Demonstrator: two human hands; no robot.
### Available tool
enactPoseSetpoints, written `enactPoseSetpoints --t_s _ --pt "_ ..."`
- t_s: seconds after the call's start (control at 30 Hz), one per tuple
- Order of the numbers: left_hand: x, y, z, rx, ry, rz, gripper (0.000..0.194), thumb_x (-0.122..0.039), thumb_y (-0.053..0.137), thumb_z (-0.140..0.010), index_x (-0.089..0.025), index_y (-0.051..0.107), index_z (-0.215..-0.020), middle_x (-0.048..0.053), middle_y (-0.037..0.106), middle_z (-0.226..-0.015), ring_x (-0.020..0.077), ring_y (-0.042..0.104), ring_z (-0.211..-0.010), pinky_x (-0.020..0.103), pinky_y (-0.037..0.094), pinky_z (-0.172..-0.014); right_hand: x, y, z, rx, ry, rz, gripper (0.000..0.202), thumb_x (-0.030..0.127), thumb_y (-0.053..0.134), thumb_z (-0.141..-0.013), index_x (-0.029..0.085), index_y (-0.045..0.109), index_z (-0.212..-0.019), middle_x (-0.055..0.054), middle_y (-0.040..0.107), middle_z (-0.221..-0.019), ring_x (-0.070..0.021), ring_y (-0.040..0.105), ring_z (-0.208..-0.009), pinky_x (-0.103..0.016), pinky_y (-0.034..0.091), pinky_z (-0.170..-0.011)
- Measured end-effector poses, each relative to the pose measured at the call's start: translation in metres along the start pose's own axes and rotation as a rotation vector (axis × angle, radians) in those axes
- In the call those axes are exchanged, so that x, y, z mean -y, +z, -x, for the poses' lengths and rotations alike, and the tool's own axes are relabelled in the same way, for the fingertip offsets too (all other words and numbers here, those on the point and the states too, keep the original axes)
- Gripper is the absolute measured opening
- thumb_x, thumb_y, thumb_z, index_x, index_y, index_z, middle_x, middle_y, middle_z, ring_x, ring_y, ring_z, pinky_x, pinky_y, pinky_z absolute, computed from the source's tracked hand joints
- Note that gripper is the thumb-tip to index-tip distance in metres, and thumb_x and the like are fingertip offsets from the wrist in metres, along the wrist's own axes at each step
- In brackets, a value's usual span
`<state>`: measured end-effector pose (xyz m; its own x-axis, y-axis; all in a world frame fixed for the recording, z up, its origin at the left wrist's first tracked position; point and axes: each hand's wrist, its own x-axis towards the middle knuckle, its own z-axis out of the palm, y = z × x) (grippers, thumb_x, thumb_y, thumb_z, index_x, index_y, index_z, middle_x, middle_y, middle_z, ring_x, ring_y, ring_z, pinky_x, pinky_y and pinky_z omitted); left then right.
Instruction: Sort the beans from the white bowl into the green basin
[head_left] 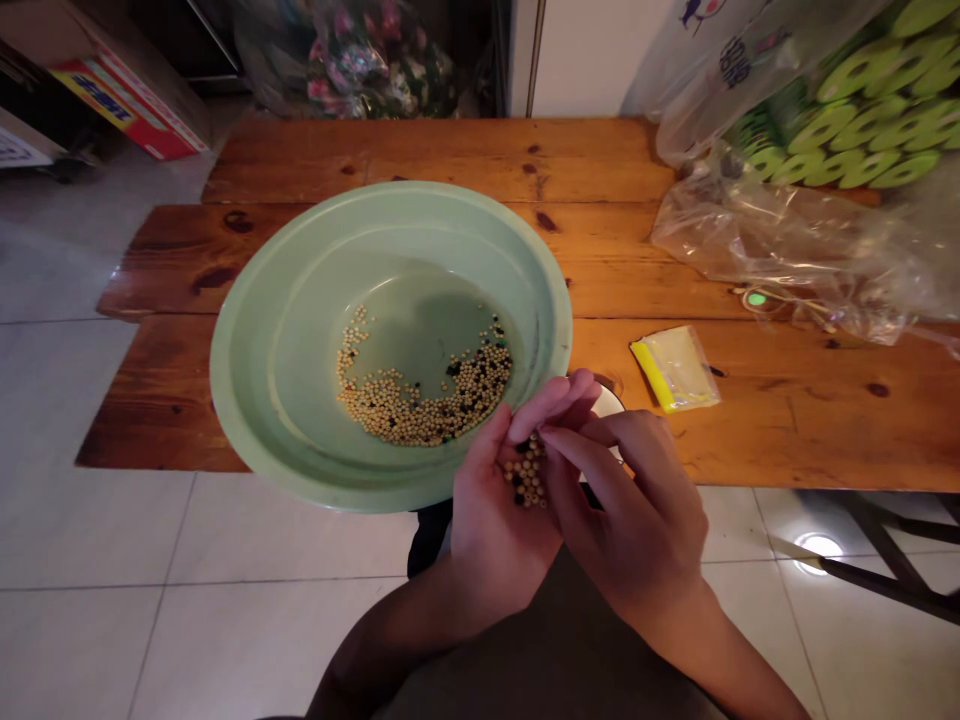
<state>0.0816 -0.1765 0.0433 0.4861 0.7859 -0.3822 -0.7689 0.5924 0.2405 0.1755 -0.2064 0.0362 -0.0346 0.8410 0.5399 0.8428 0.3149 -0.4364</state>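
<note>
My left hand is cupped palm up around a small heap of beads, mostly cream with a few black ones. Over that palm, my right hand has its thumb and forefinger pinched together at the edge of the heap. Whatever lies between those fingertips is too small to make out. To the left stands a wide pale green basin with many more cream and dark beads spread along its near bottom. Behind my hands, a white dish with a dark rim is mostly hidden.
The basin overhangs the near edge of a wooden plank table. A small clear packet with a yellow edge lies at right. Crumpled clear plastic and bagged green rolls fill the back right. A dark metal frame stands on the tiled floor.
</note>
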Motion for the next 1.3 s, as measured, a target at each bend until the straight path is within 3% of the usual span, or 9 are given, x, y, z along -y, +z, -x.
enactPoseSetpoints --t_s 0.2,0.4,0.57,0.73,0.97,1.13,1.3 --pt "0.000 0.000 0.001 -0.036 0.019 -0.010 0.052 -0.030 0.021 -0.099 -0.020 0.072 -0.097 -0.001 0.072 -0.112 0.0135 0.057 -0.119 0.030 0.034 -0.113 0.001 -0.002 0.000 0.005 -0.023 0.044 0.014 0.006 0.061 -0.081 0.012 0.064 -0.093 -0.008 0.059 -0.077 -0.0199 0.054 -0.072 -0.037 0.042 -0.063" --pt "0.002 -0.001 0.000 -0.069 0.009 -0.021 0.050 -0.032 0.021 -0.099 -0.020 0.070 -0.102 -0.002 0.070 -0.114 0.0133 0.056 -0.120 0.029 0.035 -0.112 0.002 -0.004 0.001 0.082 -0.020 0.047 0.019 0.007 0.057 -0.083 0.008 0.062 -0.102 -0.014 0.061 -0.083 -0.0228 0.053 -0.075 -0.039 0.044 -0.063" --pt "0.004 -0.002 -0.002 -0.052 0.010 -0.002 0.050 -0.030 0.021 -0.099 -0.019 0.070 -0.104 -0.001 0.071 -0.114 0.0143 0.056 -0.120 0.029 0.033 -0.114 0.001 -0.003 0.001 0.117 0.021 0.022 0.017 0.005 0.050 -0.084 0.008 0.060 -0.098 -0.015 0.062 -0.086 -0.0234 0.053 -0.077 -0.040 0.046 -0.063" --pt "0.005 -0.001 -0.003 -0.061 0.002 0.015 0.052 -0.030 0.020 -0.099 -0.019 0.070 -0.102 -0.002 0.072 -0.111 0.0139 0.056 -0.119 0.029 0.033 -0.113 0.000 -0.005 0.003 0.116 0.031 0.024 0.015 0.006 0.053 -0.083 0.009 0.062 -0.095 -0.014 0.063 -0.084 -0.0231 0.051 -0.075 -0.040 0.045 -0.063" --pt "0.009 0.000 -0.003 -0.089 0.007 0.013 0.045 -0.031 0.025 -0.099 -0.019 0.069 -0.101 -0.001 0.073 -0.103 0.0115 0.061 -0.112 0.026 0.036 -0.110 -0.008 -0.011 0.010 0.104 0.030 -0.056 0.022 0.006 0.057 -0.084 0.010 0.064 -0.105 -0.011 0.063 -0.092 -0.0217 0.053 -0.085 -0.039 0.046 -0.072" --pt "0.011 -0.001 -0.006 -0.088 0.023 0.033 0.048 -0.031 0.024 -0.099 -0.017 0.069 -0.104 0.002 0.073 -0.108 0.0115 0.063 -0.110 0.024 0.044 -0.102 -0.012 -0.010 0.015 0.043 0.191 -0.292 0.031 0.002 0.057 -0.082 0.018 0.063 -0.108 -0.004 0.064 -0.093 -0.0166 0.057 -0.087 -0.033 0.047 -0.077" --pt "0.008 -0.002 -0.007 -0.097 0.026 0.052 0.046 -0.031 0.026 -0.099 -0.018 0.070 -0.103 0.002 0.074 -0.106 0.0118 0.064 -0.107 0.023 0.048 -0.095 -0.022 -0.005 0.017 -0.018 0.515 -0.767 0.030 0.008 0.063 -0.082 0.027 0.066 -0.104 0.001 0.065 -0.088 -0.0132 0.061 -0.082 -0.028 0.050 -0.077"
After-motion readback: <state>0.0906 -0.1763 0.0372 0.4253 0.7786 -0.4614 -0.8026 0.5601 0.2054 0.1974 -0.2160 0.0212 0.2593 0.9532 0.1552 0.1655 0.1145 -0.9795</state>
